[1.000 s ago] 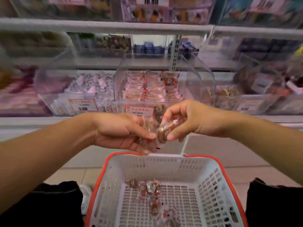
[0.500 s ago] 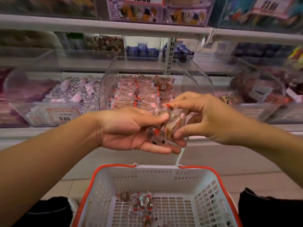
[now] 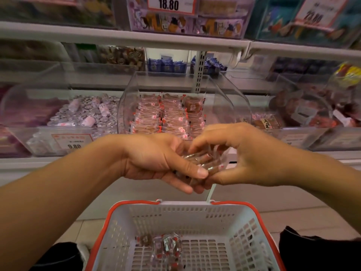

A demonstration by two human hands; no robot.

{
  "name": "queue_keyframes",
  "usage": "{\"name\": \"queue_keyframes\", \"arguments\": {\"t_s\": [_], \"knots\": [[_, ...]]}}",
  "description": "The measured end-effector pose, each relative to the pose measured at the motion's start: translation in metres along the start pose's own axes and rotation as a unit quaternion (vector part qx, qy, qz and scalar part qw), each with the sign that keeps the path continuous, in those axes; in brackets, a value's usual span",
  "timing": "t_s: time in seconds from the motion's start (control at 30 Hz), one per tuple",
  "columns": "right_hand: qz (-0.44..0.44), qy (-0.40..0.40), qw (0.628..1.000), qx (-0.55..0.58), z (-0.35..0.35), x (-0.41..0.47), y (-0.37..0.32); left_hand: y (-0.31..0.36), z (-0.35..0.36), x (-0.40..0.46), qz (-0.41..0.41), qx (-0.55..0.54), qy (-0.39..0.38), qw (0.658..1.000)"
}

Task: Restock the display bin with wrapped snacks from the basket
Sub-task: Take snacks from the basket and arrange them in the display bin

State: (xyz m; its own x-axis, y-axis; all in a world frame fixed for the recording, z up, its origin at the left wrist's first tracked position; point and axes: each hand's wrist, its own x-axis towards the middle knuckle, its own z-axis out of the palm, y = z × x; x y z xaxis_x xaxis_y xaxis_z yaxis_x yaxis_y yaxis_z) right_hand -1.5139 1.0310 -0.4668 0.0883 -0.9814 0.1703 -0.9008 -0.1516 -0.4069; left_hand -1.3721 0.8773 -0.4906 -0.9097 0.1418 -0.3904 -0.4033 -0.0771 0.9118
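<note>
My left hand (image 3: 156,161) and my right hand (image 3: 246,155) meet in front of the clear display bin (image 3: 224,98). Between them they hold a small bundle of wrapped brown snacks (image 3: 203,161). The left thumb presses on top of the bundle and the left fingers cup it from below. My right hand's fingers curl over the bundle's far side. The bin holds neat rows of the same clear-wrapped brown snacks (image 3: 170,114). Below my hands stands the white basket with an orange rim (image 3: 195,214). Several wrapped snacks (image 3: 166,245) lie on its floor.
A clear bin of silver and pink wrapped sweets (image 3: 86,114) stands left of the display bin, with a 9.80 price tag (image 3: 72,141). Another bin with dark packets (image 3: 304,114) stands to the right. A shelf edge (image 3: 136,38) runs above, with an 18.80 tag (image 3: 169,4).
Both hands have risen toward the display bin with the snacks. The right hand has moved from pinching a single snack to closing over the bundle in the left hand.
</note>
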Motion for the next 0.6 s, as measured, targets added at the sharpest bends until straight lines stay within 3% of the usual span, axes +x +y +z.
{"name": "queue_keyframes", "arguments": {"t_s": [0.1,0.17,0.23,0.3,0.33,0.4,0.47,0.6], "knots": [[-0.005,-0.017,0.997,-0.074,-0.014,0.012,-0.003,0.011,0.002,-0.003,0.037,0.028,0.057,0.997],[0.021,0.028,0.996,-0.079,-0.026,0.028,0.006,0.021,-0.007,-0.004,0.094,0.016,0.187,0.978],[0.083,0.073,0.990,-0.085,-0.037,0.050,0.027,0.026,-0.023,-0.005,0.159,0.056,0.383,0.908],[0.144,0.063,0.974,-0.165,-0.039,0.079,0.056,0.021,-0.041,-0.005,0.201,0.223,0.525,0.796],[0.168,0.045,0.961,-0.215,-0.037,0.094,0.071,0.016,-0.047,-0.004,0.200,0.329,0.542,0.747],[0.217,0.003,0.935,-0.282,-0.029,0.124,0.094,0.005,-0.055,0.000,0.164,0.488,0.508,0.691],[0.254,-0.047,0.914,-0.313,-0.022,0.150,0.113,-0.003,-0.058,0.007,0.116,0.563,0.467,0.672],[0.278,-0.124,0.904,-0.299,-0.018,0.183,0.132,-0.004,-0.062,0.010,0.073,0.588,0.438,0.676]]}}
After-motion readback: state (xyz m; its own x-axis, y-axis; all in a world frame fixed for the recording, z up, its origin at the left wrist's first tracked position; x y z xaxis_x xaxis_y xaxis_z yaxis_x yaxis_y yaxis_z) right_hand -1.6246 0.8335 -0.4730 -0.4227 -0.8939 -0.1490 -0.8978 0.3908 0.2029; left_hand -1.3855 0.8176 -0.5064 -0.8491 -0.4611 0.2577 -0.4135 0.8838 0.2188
